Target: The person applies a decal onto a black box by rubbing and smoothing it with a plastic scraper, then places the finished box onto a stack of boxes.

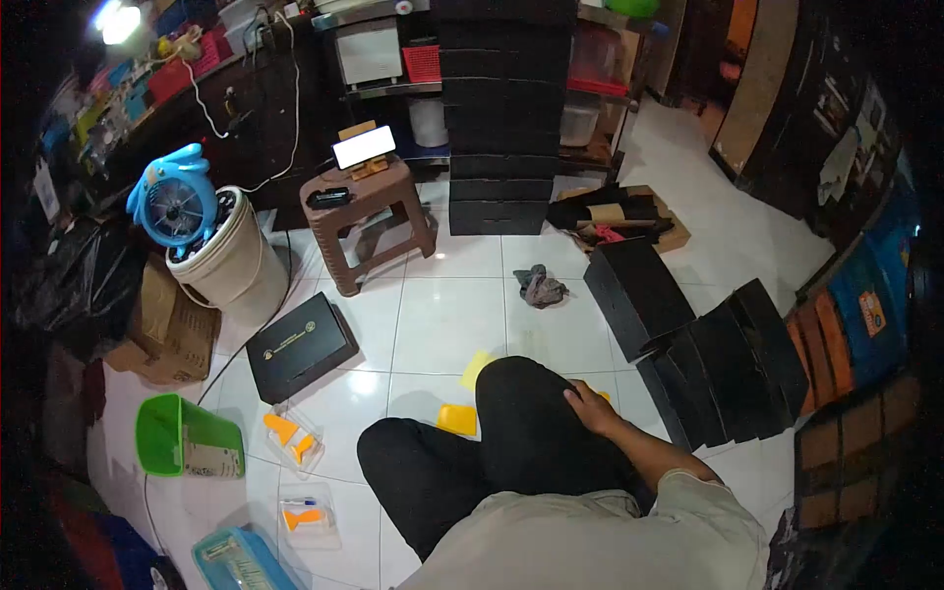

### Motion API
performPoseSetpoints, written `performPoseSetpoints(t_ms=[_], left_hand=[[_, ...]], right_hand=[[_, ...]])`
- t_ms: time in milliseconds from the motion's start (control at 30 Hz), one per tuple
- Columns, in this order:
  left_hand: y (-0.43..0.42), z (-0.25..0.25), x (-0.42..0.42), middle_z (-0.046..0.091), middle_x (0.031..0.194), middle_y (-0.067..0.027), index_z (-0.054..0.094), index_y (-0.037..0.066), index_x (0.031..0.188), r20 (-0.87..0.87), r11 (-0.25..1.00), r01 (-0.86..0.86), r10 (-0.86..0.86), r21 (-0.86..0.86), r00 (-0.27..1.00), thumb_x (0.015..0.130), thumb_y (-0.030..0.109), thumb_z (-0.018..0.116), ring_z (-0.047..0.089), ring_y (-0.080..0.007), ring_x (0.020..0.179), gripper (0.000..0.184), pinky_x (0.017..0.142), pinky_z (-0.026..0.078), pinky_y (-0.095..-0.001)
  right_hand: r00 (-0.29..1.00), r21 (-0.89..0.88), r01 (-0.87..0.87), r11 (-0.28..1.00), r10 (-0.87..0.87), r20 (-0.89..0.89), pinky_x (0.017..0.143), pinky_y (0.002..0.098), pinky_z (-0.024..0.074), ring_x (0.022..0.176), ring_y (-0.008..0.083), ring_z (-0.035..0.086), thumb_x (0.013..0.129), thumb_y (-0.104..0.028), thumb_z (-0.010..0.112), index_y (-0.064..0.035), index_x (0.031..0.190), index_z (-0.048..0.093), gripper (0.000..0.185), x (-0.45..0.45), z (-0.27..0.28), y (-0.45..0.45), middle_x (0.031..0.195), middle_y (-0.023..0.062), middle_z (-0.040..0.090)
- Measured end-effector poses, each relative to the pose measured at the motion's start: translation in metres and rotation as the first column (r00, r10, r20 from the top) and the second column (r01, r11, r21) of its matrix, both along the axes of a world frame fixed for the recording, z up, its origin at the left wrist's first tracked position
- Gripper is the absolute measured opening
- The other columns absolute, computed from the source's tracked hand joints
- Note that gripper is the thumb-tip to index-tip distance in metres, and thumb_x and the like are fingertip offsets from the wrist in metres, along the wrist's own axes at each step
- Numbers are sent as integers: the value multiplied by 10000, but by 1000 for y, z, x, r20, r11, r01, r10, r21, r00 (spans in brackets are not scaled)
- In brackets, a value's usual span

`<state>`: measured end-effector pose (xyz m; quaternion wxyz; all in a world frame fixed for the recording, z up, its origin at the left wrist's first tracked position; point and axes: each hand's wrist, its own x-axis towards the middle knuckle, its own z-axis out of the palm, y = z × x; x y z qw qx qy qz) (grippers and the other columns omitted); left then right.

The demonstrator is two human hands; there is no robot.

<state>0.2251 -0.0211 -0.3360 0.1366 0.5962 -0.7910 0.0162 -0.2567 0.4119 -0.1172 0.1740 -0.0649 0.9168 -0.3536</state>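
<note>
My right hand point(590, 407) rests on the side of my right knee, in dark trousers point(536, 423); its fingers are partly hidden, and whether they hold anything does not show. My left hand is out of sight. A yellow piece point(457, 420) lies on the floor between my knees, with a paler yellow sheet point(478, 368) just beyond it. A bit of yellow also shows beside my right hand. To the left, clear packs hold orange scrapers point(282, 428). A black box with gold print point(301, 346) lies flat behind them.
A brown stool point(369, 211) carries a lit phone. Black boxes stand stacked at the back point(503, 118) and lean in a row at right point(723, 369). At left are a green bin point(187, 438), a blue basket point(241, 560) and a white bucket point(231, 261) with a blue fan.
</note>
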Motion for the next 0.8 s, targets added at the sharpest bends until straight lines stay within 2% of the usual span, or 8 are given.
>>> performPoseSetpoints(t_ms=[67,200,267,333,400,467,533,800], left_hand=[[9,-11,-6,461,1470,-298,555,131,1444,-26,1000,9,-9,22,1000,898,602,612,393,-498,1393,724,1105,358,-648],[8,-19,-33,456,1476,-298,553,133,1448,-82,998,52,-49,40,995,899,604,608,389,-499,1395,726,1108,356,-647],[2,-18,-47,454,1478,-298,552,133,1450,-103,997,72,-68,39,992,899,606,606,388,-499,1397,727,1109,355,-647],[1,-18,-62,452,1481,-298,551,134,1451,-124,995,94,-89,41,988,900,607,604,386,-499,1398,728,1110,354,-647],[5,-17,-77,449,1484,-298,550,135,1453,-140,992,118,-110,47,984,901,608,602,385,-499,1399,729,1112,353,-646],[9,-17,-86,447,1487,-298,549,136,1455,-148,988,145,-136,52,980,901,610,600,383,-499,1401,731,1113,353,-646],[9,-19,-94,444,1490,-298,548,136,1457,-154,984,170,-161,51,975,902,611,599,382,-499,1402,732,1114,352,-646],[19,-14,-72,435,1501,-298,544,140,1464,-114,982,188,-184,31,976,904,616,591,375,-500,1407,736,1119,348,-644]], right_hand=[[992,33,19,999,-23,125,1144,455,391,1367,424,495,1067,-500,450,-62,1516,414,629,20,33,5,1482,263,509],[995,122,-96,988,94,21,1158,459,378,1392,408,475,1082,-486,405,-37,1543,382,644,67,37,44,1492,260,502],[952,217,-6,976,-60,299,1158,456,377,1381,406,486,1083,-480,400,-21,1509,440,627,96,79,51,1460,268,532],[986,264,-42,964,-3,166,1147,457,386,1346,407,517,1085,-475,395,-12,1458,506,604,116,16,123,1408,267,578],[947,227,320,920,-305,-100,1021,462,503,1184,417,634,1078,-401,446,-29,1323,629,482,151,-21,181,1316,246,638],[996,640,66,765,-9,-92,1032,428,493,1194,400,633,1057,-286,466,-32,1302,647,396,201,-22,228,1302,229,652],[943,743,-133,656,-147,299,1094,446,455,1338,392,536,1029,-194,476,-138,1447,564,431,255,-28,253,1470,188,549],[857,816,38,577,-439,270,1121,481,410,1391,376,468,991,-333,509,-157,1500,482,539,343,-15,270,1530,194,451]])
